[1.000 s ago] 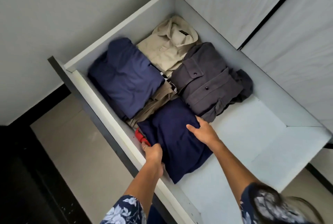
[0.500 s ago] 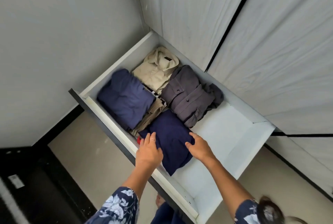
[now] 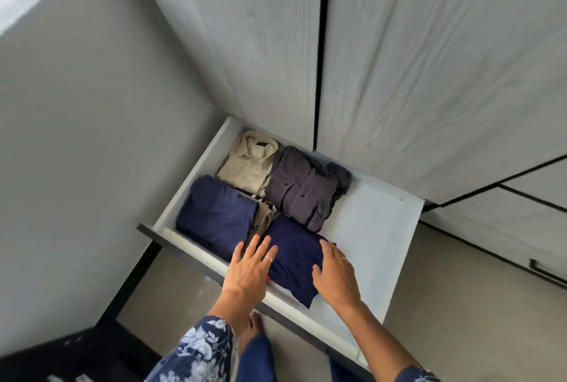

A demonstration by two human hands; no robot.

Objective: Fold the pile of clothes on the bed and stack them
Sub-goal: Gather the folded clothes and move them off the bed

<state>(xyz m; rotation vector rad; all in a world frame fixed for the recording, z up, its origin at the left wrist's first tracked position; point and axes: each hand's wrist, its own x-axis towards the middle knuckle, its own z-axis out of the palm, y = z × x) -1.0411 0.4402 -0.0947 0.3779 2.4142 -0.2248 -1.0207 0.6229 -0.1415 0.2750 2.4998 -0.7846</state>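
Observation:
An open white drawer (image 3: pixel 377 228) holds folded clothes. A dark navy folded garment (image 3: pixel 294 255) lies at its front. My left hand (image 3: pixel 250 268) is over the garment's left edge and the drawer front with straight, spread fingers. My right hand (image 3: pixel 336 274) rests flat on the garment's right edge, fingers relaxed. Behind lie a blue folded garment (image 3: pixel 217 216), a beige shirt (image 3: pixel 248 163), a grey buttoned shirt (image 3: pixel 303 188) and a khaki piece (image 3: pixel 264 222) between them. A bit of red fabric (image 3: pixel 269 279) shows by my left hand.
Grey wardrobe doors (image 3: pixel 399 59) rise behind the drawer. A lower drawer with a black handle (image 3: pixel 546 272) is at the right. A grey wall (image 3: pixel 92 136) is at the left. My bare foot (image 3: pixel 250 332) stands on the tan floor below the drawer front.
The view has pulled back and up from the drawer. My left hand has come off the garment's front corner and now lies open over its left edge. The right hand slid toward the garment's right edge.

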